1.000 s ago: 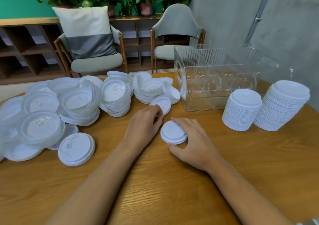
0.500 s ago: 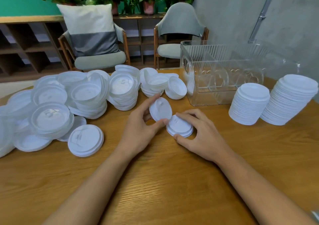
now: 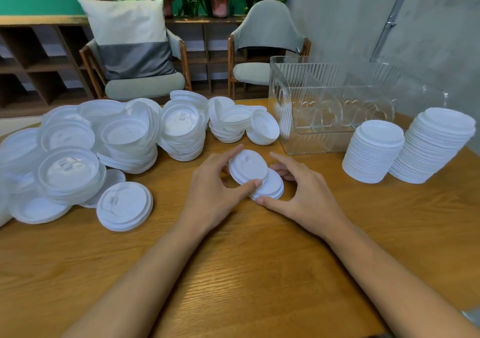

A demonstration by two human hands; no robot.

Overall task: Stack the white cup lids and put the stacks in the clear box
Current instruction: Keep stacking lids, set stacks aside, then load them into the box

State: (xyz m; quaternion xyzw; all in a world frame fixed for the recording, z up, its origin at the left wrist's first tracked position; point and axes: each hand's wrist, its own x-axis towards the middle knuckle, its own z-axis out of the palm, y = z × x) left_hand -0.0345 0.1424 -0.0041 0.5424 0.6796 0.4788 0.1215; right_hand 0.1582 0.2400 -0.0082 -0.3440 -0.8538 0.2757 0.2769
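My left hand [image 3: 210,195] pinches a single white lid [image 3: 248,167] between thumb and fingers, tilted and overlapping a short stack of lids [image 3: 271,188] on the table's middle. My right hand [image 3: 301,195] cups that short stack from the right, thumb at its near edge and fingers at its far side. A big heap of loose white lids [image 3: 124,140] covers the left half of the table. Two tall finished stacks [image 3: 374,150] [image 3: 433,144] stand at the right. The clear box [image 3: 285,109] sits behind them with nothing visible inside.
A separate small stack of larger lids [image 3: 124,205] lies left of my left forearm. The wooden table [image 3: 259,272] stretches toward me. Two chairs [image 3: 140,60] [image 3: 267,44] and a shelf stand beyond the far edge; a concrete wall rises at the right.
My left hand picked a loose lid off the table, lifted it and brought it right over the short stack. My right hand stayed around the stack.
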